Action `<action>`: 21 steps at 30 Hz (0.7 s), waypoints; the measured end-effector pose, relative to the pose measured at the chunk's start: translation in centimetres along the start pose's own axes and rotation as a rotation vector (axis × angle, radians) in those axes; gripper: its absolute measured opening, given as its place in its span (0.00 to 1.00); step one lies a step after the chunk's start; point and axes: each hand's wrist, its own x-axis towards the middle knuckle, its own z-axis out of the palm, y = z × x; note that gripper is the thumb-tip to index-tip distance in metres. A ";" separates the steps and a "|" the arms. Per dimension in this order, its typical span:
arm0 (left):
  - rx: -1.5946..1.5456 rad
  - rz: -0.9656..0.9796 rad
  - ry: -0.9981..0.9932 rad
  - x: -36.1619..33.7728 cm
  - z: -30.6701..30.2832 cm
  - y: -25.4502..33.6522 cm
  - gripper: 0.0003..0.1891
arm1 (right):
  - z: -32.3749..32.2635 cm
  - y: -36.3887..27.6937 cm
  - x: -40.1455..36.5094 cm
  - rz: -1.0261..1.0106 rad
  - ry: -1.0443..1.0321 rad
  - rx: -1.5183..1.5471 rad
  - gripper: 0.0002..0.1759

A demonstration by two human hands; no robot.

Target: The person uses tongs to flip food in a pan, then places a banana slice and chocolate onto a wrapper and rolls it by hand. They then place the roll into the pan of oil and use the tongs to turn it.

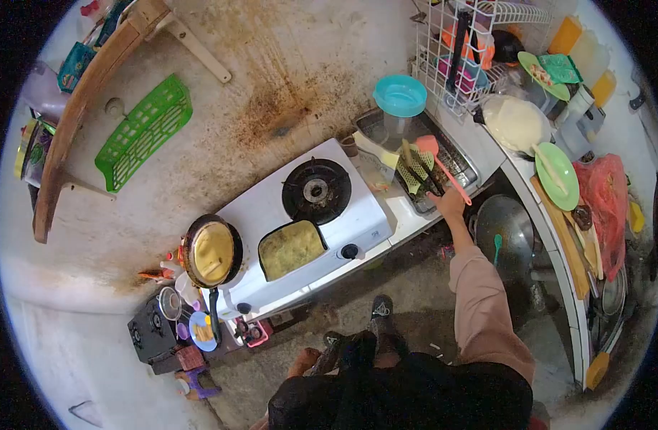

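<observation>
My right hand [449, 203] reaches to the metal tray [470, 172] right of the stove, its fingers closed at the dark handle of a yellow-green slotted turner [417, 170]. Beside the turner lie a wooden spatula [406, 153] and an orange-red spatula [428, 144] with a long handle. My left hand [304, 361] hangs low near my body, its fingers too small to make out. On the white stove [343, 236], a frying pan [235, 252] with a yellow, pancake-like round [213, 251] stands over the left side. The right burner [315, 189] is bare.
A blue-rimmed container [401, 95] stands behind the tray. A white dish rack [444, 64] is at the back corner. Along the right counter are a green plate [556, 188] and a red plastic bag [603, 215]. A blue plate with food [204, 331] sits left of the stove.
</observation>
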 end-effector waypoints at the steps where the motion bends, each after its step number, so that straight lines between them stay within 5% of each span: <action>1: 0.018 -0.031 -0.019 0.2 1.2 -1.7 0.10 | -0.4 0.0 -0.2 0.011 -0.021 0.021 0.38; 6: 0.504 0.044 -0.218 1.2 2.9 -4.0 0.16 | -2.4 0.4 -1.4 0.055 -0.035 0.100 0.39; 9: 0.241 -0.214 -0.141 1.4 3.3 -4.3 0.16 | -2.9 1.4 -2.0 0.020 0.077 0.230 0.38; 12: 0.808 0.212 -0.228 2.6 3.4 -5.4 0.13 | -3.8 1.2 -3.2 0.044 0.177 0.423 0.35; 14: -0.035 -0.110 -0.081 4.2 4.4 -6.7 0.12 | -4.3 1.1 -3.7 0.040 0.136 0.314 0.35; 16: -0.210 -0.196 -0.046 4.3 4.2 -6.1 0.11 | -5.0 1.0 -4.4 0.035 0.090 0.275 0.35; 18: 0.281 -0.048 -0.114 4.3 1.6 -3.6 0.10 | -6.5 0.8 -5.1 0.021 0.042 0.306 0.36; 21: 0.026 -0.045 0.011 5.1 3.0 -6.1 0.10 | -5.8 1.2 -5.6 0.085 0.178 0.229 0.35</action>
